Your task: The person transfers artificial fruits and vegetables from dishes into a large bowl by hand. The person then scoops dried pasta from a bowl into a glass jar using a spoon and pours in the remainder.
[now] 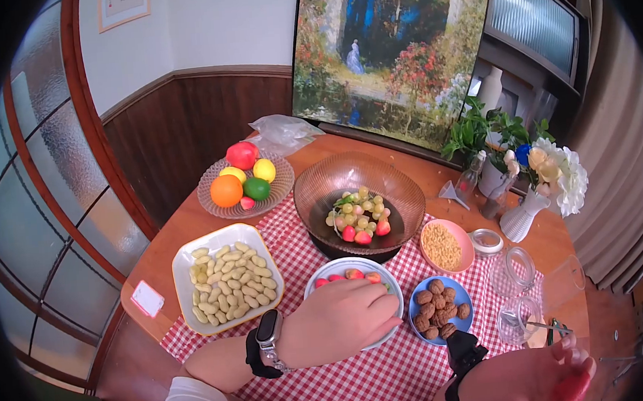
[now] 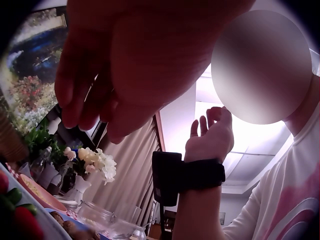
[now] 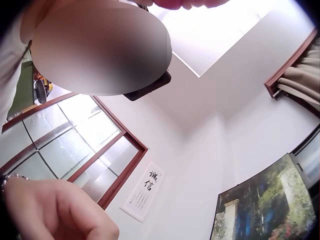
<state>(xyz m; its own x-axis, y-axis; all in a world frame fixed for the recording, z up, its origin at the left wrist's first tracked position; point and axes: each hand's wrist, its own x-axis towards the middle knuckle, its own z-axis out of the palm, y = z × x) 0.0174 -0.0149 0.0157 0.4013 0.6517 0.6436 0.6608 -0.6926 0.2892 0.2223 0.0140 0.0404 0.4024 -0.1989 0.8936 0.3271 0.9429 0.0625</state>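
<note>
My left hand, a watch on its wrist, reaches over a white bowl and hides much of it. Small red fruits show past the knuckles; the left wrist view shows red and green pieces there. In that view the fingers hang loosely, with nothing visible between them. My right hand is raised at the right, palm turned up, fingers loosely bent with no object visible in them. Nearest to it are a blue plate of walnuts and glass jars.
Peanuts fill a square dish at the left. Behind stand a fruit plate, a large brown glass bowl with grapes, and a pink bowl of small yellowish pieces. A vase of white flowers is at the back right.
</note>
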